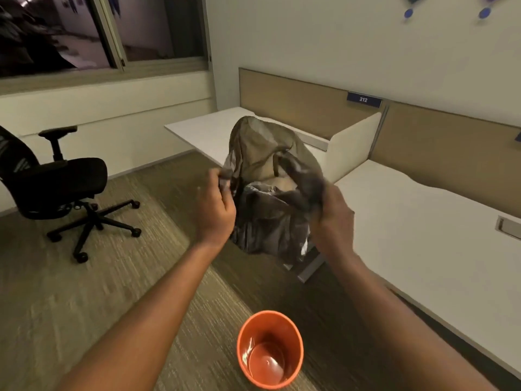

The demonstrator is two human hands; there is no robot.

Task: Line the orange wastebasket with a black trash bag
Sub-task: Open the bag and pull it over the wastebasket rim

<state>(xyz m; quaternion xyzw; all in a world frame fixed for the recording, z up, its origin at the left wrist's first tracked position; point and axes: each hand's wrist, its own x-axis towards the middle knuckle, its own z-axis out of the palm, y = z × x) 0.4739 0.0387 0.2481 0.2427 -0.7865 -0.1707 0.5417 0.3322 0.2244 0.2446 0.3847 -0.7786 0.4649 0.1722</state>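
Carpet (84,306) lies under us, and nearest to us the orange wastebasket (270,349) stands upright on it, between our forearms, its mouth open and its inside bare, with no liner in it. Above and beyond it we hold the black trash bag (270,193) in the air, well clear of the basket. Our left hand (215,211) pinches the bag's edge on the left side, fingers closed on the film; our right hand (334,218) grips a bunched fold on the right side. The hands are apart, so the bag's mouth is spread between them and the thin film billows upward, partly see-through against the desk behind. Beyond the bag stands a white desk (203,131) with a tan divider panel (296,100), and a second desk surface (423,235) runs along our right. A small blue sign (364,99) reading 212 sits on top of the divider. To the far left a black office chair (56,182) stands on the carpet below a dark window (84,32).
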